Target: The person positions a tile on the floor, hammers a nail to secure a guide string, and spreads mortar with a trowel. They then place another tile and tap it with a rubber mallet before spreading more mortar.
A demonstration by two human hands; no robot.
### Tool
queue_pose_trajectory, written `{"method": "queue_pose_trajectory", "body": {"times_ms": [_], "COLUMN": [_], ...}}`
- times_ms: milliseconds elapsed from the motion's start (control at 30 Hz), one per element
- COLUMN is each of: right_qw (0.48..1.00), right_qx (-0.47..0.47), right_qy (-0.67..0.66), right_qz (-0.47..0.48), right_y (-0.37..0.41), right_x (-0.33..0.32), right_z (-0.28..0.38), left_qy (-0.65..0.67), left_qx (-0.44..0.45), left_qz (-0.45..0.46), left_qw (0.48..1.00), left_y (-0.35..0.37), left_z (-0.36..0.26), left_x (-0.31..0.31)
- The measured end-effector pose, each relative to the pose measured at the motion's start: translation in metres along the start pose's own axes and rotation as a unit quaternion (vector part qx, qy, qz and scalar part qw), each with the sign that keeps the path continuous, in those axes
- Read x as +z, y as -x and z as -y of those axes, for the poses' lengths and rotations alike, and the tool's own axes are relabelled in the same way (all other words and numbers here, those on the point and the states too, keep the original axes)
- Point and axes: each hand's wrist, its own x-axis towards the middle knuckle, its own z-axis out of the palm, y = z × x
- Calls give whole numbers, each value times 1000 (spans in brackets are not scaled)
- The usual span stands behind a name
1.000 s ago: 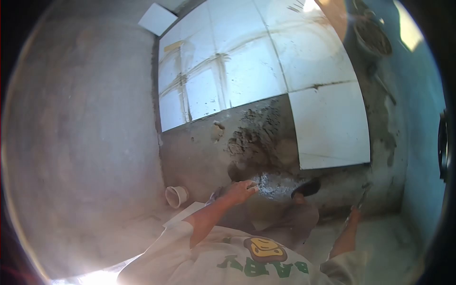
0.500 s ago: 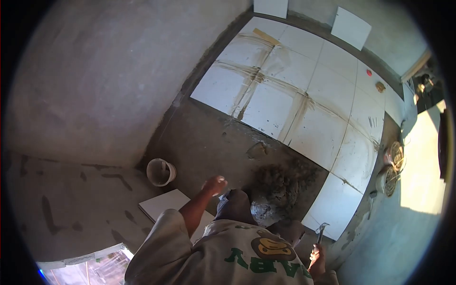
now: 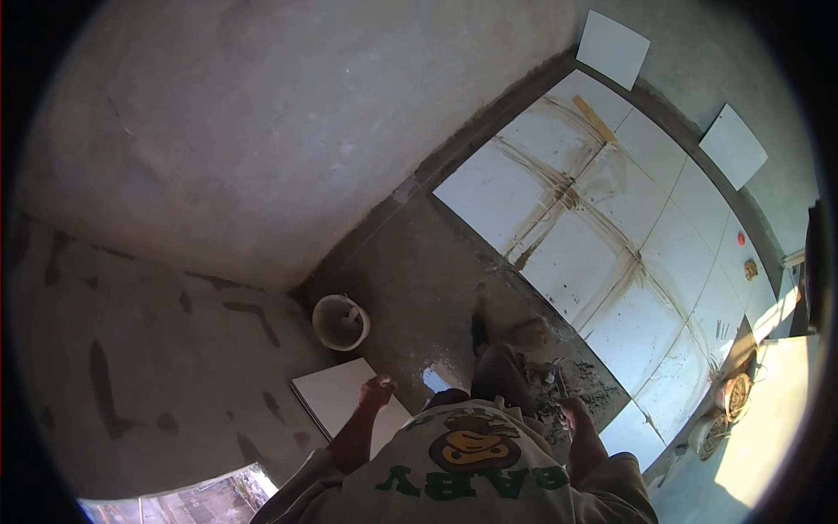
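Observation:
My left hand point(image 3: 378, 390) hangs with its fingers curled and nothing visible in them, just above a stack of white tiles point(image 3: 336, 391) on the floor. On the other side, my right hand point(image 3: 573, 412) grips a hammer point(image 3: 559, 377) by its handle. The hammer's head points away from me, over a heap of wet mortar point(image 3: 589, 384) that lies partly behind my legs. Past the mortar, white floor tiles point(image 3: 572, 266) lie in rows, with grey smears along several joints.
A white bucket point(image 3: 319, 325) with a tool inside stands near the left wall. A wooden strip point(image 3: 595, 120) lies on the far tiles. Two loose tiles point(image 3: 614, 48) lean against the back wall. On the right are containers point(image 3: 736, 397) and a red object point(image 3: 741, 238).
My view has turned left, and the room shifts rightward in it. My right hand has brought the hammer from the near tile to over the mortar. My left hand is now above the tile stack.

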Motion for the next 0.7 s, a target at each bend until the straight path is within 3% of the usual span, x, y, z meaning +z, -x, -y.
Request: {"method": "queue_pose_trajectory", "body": {"times_ms": [100, 233, 333, 400, 500, 533, 600, 700], "right_qw": [1000, 998, 993, 987, 969, 970, 975, 996], "right_qx": [-1, 41, 57, 68, 45, 17, -2, 38], "right_qy": [23, 53, 99, 147, 242, 244, 216, 73], "right_qz": [15, 7, -12, 19, 19, 4, -44, -45], "right_y": [5, -10, -13, -10, -15, -7, -3, 9], "right_x": [26, 54, 69, 72, 79, 82, 102, 146], "right_z": [60, 108, 172, 206, 271, 294, 333, 390], "left_qy": [-8, -81, -16, 115, 184, 174, 88, -45], "left_qx": [-59, -11, -55, -7, 30, 36, 134, 155], "left_qz": [-2, -11, -6, -126, -173, -171, -164, -95], "left_qw": [998, 997, 998, 985, 967, 969, 973, 982], "left_y": [-31, -112, -187, -183, -202, -223, -278, -363], "left_z": [0, 2, -61, -127, -191, -195, -184, -179], "left_x": [-33, -98, -178, -232, -271, -272, -260, -257]}}
